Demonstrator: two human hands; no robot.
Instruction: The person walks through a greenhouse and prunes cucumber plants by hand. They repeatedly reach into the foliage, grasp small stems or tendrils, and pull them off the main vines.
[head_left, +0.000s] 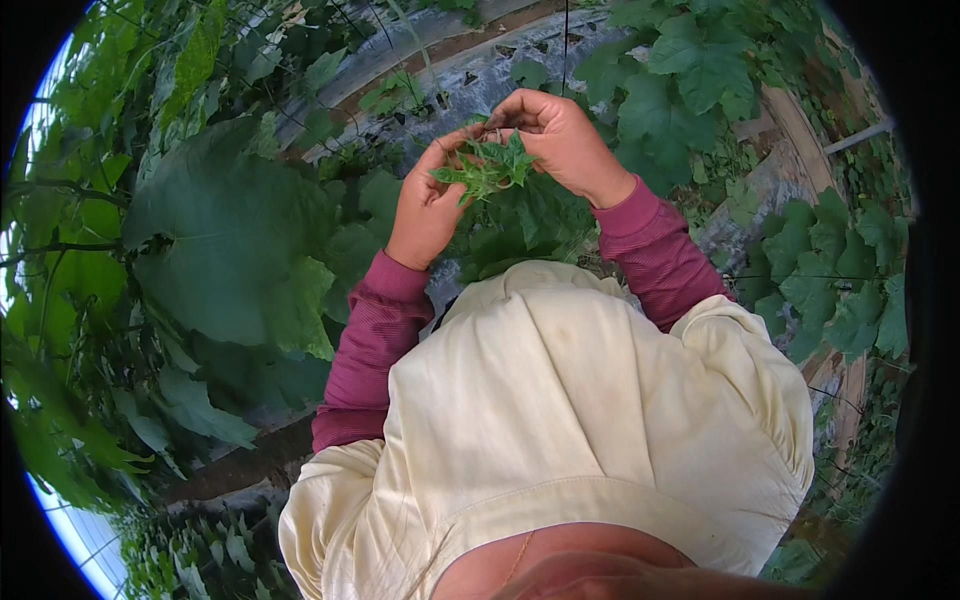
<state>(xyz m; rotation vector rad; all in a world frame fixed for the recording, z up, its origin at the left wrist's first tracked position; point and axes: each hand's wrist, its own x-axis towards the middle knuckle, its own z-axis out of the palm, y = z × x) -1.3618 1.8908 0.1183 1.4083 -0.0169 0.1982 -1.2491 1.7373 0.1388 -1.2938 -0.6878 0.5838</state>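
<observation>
In front of my chest, both hands meet at the leafy tip of a climbing vine shoot (487, 171). My left hand (429, 206) curls around the shoot from the left, with the young leaves between thumb and fingers. From the right, my right hand (564, 146) pinches near the top of the same shoot. Its fingertips look dark with dirt, and a thin stem or tendril lies at them; which one I cannot tell. The two hands' fingertips nearly touch. Part of the stem is hidden behind fingers and leaves.
A dark upright string (566, 45) hangs just beyond my right hand. One large leaf (225, 232) crowds in on the left, close to the camera. Plastic ground sheet (465, 82) covers the soil ahead. Broad-leaved vines (817, 262) and a metal rod (859, 137) stand right.
</observation>
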